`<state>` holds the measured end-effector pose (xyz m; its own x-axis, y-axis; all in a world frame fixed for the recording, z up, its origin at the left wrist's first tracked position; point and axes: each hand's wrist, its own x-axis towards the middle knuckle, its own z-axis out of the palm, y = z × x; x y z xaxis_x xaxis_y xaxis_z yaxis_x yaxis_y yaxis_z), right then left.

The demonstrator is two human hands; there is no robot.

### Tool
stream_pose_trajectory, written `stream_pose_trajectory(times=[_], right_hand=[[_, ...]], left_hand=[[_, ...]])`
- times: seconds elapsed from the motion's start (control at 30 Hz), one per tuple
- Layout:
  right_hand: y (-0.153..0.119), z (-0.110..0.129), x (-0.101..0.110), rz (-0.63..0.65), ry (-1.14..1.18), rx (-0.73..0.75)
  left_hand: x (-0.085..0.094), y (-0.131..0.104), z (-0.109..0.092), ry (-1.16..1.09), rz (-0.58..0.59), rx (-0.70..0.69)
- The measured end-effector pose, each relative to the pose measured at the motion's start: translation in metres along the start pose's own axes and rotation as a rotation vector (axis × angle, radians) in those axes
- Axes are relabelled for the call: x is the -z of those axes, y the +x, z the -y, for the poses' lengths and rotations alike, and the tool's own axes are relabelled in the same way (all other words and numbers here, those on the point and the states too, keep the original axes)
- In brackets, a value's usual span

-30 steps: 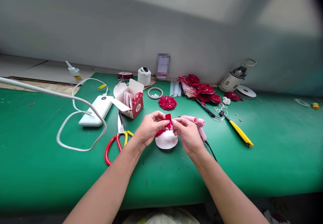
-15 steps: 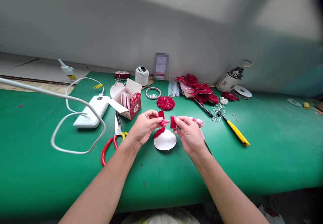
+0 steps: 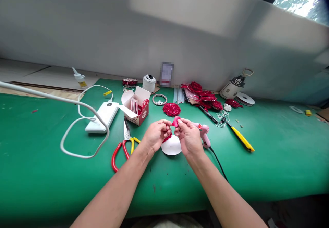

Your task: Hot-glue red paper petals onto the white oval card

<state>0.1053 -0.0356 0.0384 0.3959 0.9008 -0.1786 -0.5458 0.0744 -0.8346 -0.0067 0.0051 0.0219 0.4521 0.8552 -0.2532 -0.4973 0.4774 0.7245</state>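
A small red fabric piece (image 3: 175, 121), soft and folded to a point, sits pinched in the fingertips of the right hand (image 3: 189, 138), its tip aimed up and away. The left hand (image 3: 155, 134) curls narrowly just beside it, whether touching cannot be told. Both hover over a flat white paper disc (image 3: 171, 147) on the green felt table (image 3: 269, 166).

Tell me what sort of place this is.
Probably a handicraft workbench: a green-covered table with a pink glue gun, scissors and finished red fabric flowers.
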Motion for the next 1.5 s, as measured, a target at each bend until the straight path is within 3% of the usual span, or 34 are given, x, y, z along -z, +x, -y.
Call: stream_pose_trajectory(times=[0.3,0.53,0.67,0.77,0.83,0.9,0.97,1.0,1.07,1.23,1.5], right_hand=[[-0.002,-0.004,-0.003,-0.039,0.036,0.011],[0.000,-0.012,-0.005,-0.071,0.007,0.024],[-0.020,-0.001,0.000,-0.056,-0.074,0.026],[-0.050,0.019,0.024,-0.041,-0.211,0.099],[-0.062,0.036,0.053,-0.003,-0.493,0.376],[-0.057,0.054,0.087,-0.080,-0.626,0.562],[-0.038,0.067,0.118,-0.129,-0.723,0.459],[-0.025,0.072,0.129,-0.069,-0.779,0.328],[-0.001,0.077,0.140,0.050,-0.822,0.201],[0.029,0.067,0.133,0.360,-0.878,-0.060],[0.032,0.047,0.140,0.322,-0.888,-0.106]], left_hand=[[-0.013,-0.007,0.003,-0.065,0.024,0.002],[-0.015,-0.003,0.014,0.002,-0.064,-0.094],[-0.014,-0.005,0.009,0.069,-0.078,-0.090],[-0.014,-0.007,0.004,0.127,-0.097,-0.103],[-0.013,-0.007,0.002,0.165,-0.105,-0.109],[-0.013,-0.007,0.002,0.201,-0.103,-0.104],[-0.013,-0.006,0.004,0.233,-0.098,-0.094],[-0.013,-0.006,0.005,0.250,-0.097,-0.086],[-0.013,-0.005,0.007,0.285,-0.111,-0.076],[-0.011,-0.002,0.009,0.354,-0.178,-0.132],[-0.008,0.002,0.007,0.417,-0.219,-0.134]])
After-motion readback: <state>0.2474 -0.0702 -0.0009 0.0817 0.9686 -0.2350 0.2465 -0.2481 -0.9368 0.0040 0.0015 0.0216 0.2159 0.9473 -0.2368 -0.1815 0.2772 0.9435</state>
